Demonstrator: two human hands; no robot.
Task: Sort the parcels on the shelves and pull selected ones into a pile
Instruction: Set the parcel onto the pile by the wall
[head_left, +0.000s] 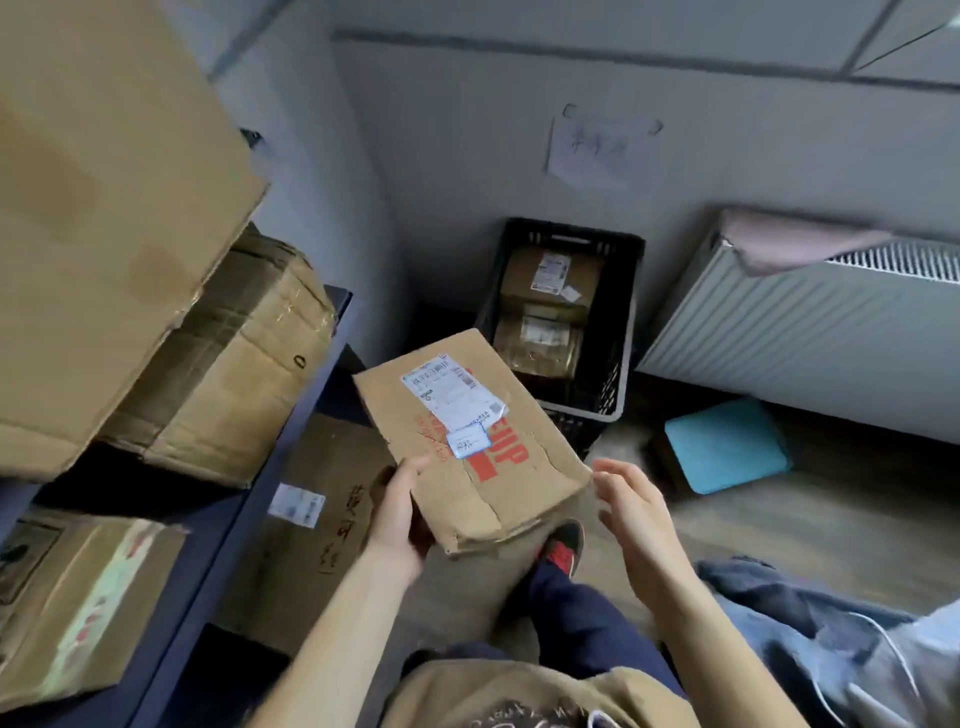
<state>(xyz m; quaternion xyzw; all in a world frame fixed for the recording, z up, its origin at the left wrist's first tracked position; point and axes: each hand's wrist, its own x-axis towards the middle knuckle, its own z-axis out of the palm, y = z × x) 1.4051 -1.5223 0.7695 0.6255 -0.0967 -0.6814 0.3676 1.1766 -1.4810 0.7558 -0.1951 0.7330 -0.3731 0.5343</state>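
Note:
A dented brown cardboard parcel (467, 441) with a white shipping label, a small blue-edged sticker and red print hangs in the air in front of me. My left hand (400, 512) grips its near left corner, thumb on top. My right hand (636, 506) hovers just beside the parcel's near right corner, fingers relaxed and holding nothing. To the left, dark shelves (291, 395) carry several brown boxes: a big one (98, 218) at top left, a taped one (234, 364) under it and one (78, 597) lower down.
A black plastic crate (623, 322) with parcels inside stands against the far wall. A flat brown box (322, 499) with a white label lies on the floor by the shelves. A turquoise packet (727, 447) lies on the floor below a white radiator (779, 332). Blue cloth (810, 618) sits at right.

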